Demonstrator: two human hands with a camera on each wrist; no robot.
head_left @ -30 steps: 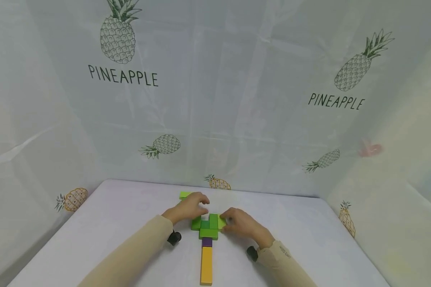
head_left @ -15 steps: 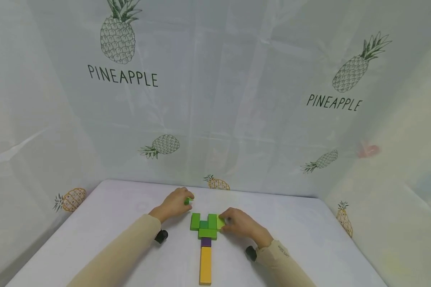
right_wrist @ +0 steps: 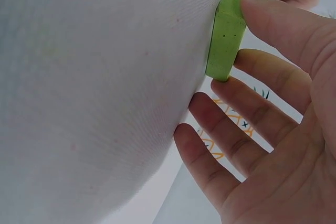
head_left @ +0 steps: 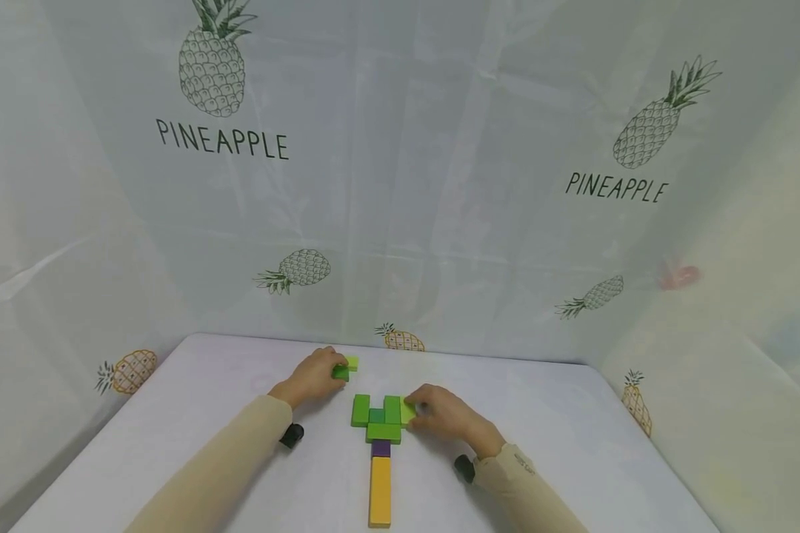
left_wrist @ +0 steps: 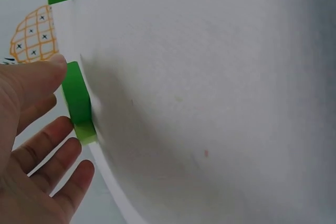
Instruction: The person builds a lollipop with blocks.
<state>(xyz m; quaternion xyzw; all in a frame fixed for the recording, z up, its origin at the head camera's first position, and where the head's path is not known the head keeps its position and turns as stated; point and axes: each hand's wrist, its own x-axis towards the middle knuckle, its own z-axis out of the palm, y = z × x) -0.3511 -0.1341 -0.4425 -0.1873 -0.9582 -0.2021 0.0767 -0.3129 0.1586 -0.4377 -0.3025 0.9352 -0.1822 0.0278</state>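
Observation:
My left hand (head_left: 315,376) pinches a green block (head_left: 341,373) at the back of the table. In the left wrist view its thumb lies at one end of that green block (left_wrist: 77,94) and fingers at the other. A light green block (head_left: 352,363) sits just behind. My right hand (head_left: 445,414) pinches another light green block (head_left: 408,413), which stands against the right side of a row of laid blocks. That row holds upright green blocks (head_left: 392,409), a small teal block (head_left: 376,416), a crosswise green block (head_left: 383,433), a purple block (head_left: 381,448) and a long yellow block (head_left: 380,491).
The white table (head_left: 540,444) spreads out on both sides of the blocks. A pale curtain with pineapple prints (head_left: 400,185) hangs behind and around it. Dark wrist cameras (head_left: 292,435) are worn under both wrists.
My left hand has moved left and back from above the laid blocks to the green block at the back, and now grips it. My right hand stays at its light green block.

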